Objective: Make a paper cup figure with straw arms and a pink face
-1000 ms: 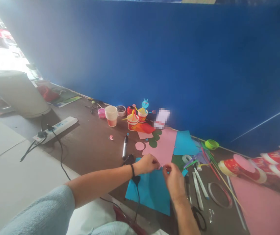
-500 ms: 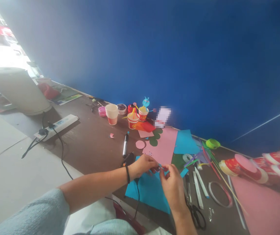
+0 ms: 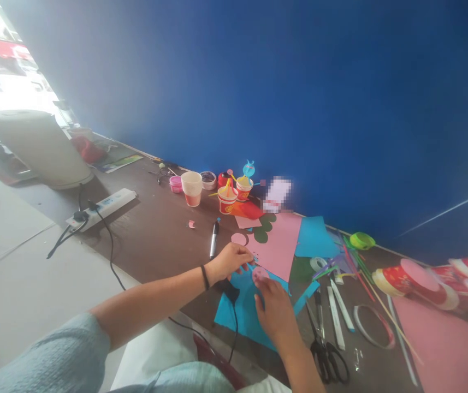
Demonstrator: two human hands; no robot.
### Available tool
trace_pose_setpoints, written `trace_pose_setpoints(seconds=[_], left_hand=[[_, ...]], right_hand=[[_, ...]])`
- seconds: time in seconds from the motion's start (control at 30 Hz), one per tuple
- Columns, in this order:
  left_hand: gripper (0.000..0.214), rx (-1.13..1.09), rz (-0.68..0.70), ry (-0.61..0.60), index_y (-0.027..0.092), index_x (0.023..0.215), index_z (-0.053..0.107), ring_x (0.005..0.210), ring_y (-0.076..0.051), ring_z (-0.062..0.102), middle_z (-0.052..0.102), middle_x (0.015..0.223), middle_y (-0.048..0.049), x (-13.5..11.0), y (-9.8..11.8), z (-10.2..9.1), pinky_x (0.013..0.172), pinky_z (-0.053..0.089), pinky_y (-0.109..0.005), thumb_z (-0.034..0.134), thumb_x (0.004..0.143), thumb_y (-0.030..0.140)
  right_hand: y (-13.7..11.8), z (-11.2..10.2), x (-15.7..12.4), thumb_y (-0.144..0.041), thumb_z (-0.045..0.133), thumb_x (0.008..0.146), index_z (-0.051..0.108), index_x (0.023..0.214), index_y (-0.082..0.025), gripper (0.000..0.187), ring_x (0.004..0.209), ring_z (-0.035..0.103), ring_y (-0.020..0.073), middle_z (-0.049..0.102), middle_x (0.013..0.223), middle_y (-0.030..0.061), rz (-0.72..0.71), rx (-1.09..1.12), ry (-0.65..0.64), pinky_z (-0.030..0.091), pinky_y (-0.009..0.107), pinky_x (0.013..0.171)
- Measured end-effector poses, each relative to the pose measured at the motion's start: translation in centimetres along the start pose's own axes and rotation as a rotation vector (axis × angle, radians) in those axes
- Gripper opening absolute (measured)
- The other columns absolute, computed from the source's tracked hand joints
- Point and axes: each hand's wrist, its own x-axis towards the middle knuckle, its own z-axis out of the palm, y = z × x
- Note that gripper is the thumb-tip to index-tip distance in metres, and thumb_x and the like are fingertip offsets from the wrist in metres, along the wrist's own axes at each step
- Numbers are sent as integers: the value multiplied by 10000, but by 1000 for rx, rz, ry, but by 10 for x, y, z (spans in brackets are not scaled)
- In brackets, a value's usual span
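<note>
My left hand [image 3: 234, 263] is closed in a pinch above the blue paper sheet [image 3: 240, 316]. A small bluish bit shows at its fingertips, too small to name. My right hand [image 3: 275, 311] has its fingertips at the lower edge of a small pink paper disc [image 3: 260, 272], with the thumb apart from the fingers. Beyond my left hand lies another pink disc [image 3: 239, 239]. A pink sheet [image 3: 280, 243] with green paper shapes [image 3: 261, 234] on it is just behind both hands. A black cable end [image 3: 230, 292] rests on the blue sheet.
A marker [image 3: 214, 240] lies left of my hands. Farther back stand stacked paper cups [image 3: 191, 189] and decorated cups [image 3: 227, 200]. On the right are scissors [image 3: 326, 355], white pens [image 3: 336, 316] and red cups [image 3: 414, 284]. A power strip [image 3: 105, 210] is at the left.
My hands have moved apart; the right has come down and opened from its pinch. The small pink disc now shows at its fingertips. The view has shifted slightly.
</note>
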Motion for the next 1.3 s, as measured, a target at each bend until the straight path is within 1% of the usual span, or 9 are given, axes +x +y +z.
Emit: trace_pose_setpoints(seconds=[0.17, 0.37, 0.47, 0.6, 0.83, 1.07, 1.13, 1.23, 1.3], left_hand=[[156, -32, 124, 202, 126, 687, 646, 399, -39, 401, 526, 508, 39, 3, 18, -40, 394, 291, -158, 552, 701, 250], [189, -235, 400, 629, 119, 698, 648, 456, -59, 432, 527, 538, 26, -15, 32, -114, 421, 312, -169, 600, 660, 297], [175, -313, 362, 637, 124, 699, 645, 529, -73, 485, 588, 632, -11, -33, 22, -134, 443, 335, -162, 609, 662, 290], [186, -196, 239, 485, 111, 645, 666, 500, -83, 479, 595, 578, -29, -58, -2, -127, 447, 343, -182, 619, 672, 289], [215, -110, 143, 338, 106, 689, 686, 482, -77, 461, 588, 568, -14, -73, -20, -89, 467, 351, -198, 624, 692, 312], [203, -200, 136, 303, 113, 650, 668, 458, -69, 453, 582, 561, -4, -60, -26, -83, 441, 342, -193, 634, 670, 312], [220, -234, 102, 289, 112, 631, 657, 445, -62, 448, 600, 578, -13, -56, -29, -80, 431, 331, -188, 632, 671, 326], [244, -279, 68, 243, 111, 656, 665, 460, -61, 466, 639, 637, -33, -50, -31, -71, 437, 333, -185, 628, 677, 352], [246, -270, 63, 206, 114, 688, 677, 466, -64, 470, 645, 649, -35, -47, -31, -64, 433, 326, -184, 622, 679, 353]], right_hand=[[4, 3, -11, -178, 447, 839, 597, 1132, -210, 331, 1050, 538, 253, 592, 1160, 88, 55, -67, 19, 451, 393, 870], [8, 1, -13, -214, 445, 864, 585, 1125, -181, 298, 1025, 539, 253, 583, 1096, 111, 94, 1, 40, 463, 405, 865], [6, -1, -12, -276, 444, 888, 571, 1120, -182, 280, 1069, 516, 250, 576, 1119, 116, 96, 83, 142, 443, 417, 909], [-16, 1, -3, -393, 470, 884, 552, 1114, -186, 320, 1088, 510, 272, 585, 1105, 118, 118, 173, 180, 437, 447, 916], [-76, 20, 28, -333, 611, 765, 583, 1090, -150, 374, 936, 562, 313, 599, 1005, 134, 118, 72, -61, 470, 414, 777], [-79, 23, 37, -269, 533, 812, 605, 999, -145, 236, 875, 569, 287, 576, 933, 125, 148, 125, -89, 466, 383, 695], [-75, 15, 27, -344, 526, 828, 606, 1002, -178, 253, 891, 569, 275, 587, 953, 111, 211, 332, -50, 463, 372, 711], [-67, -4, 5, -467, 549, 819, 605, 1051, -232, 334, 906, 584, 252, 632, 978, 78, 444, 889, 15, 459, 359, 763], [-62, -17, -10, -536, 459, 850, 599, 1056, -238, 388, 766, 612, 224, 655, 918, 68, 531, 1034, 46, 472, 341, 659]])
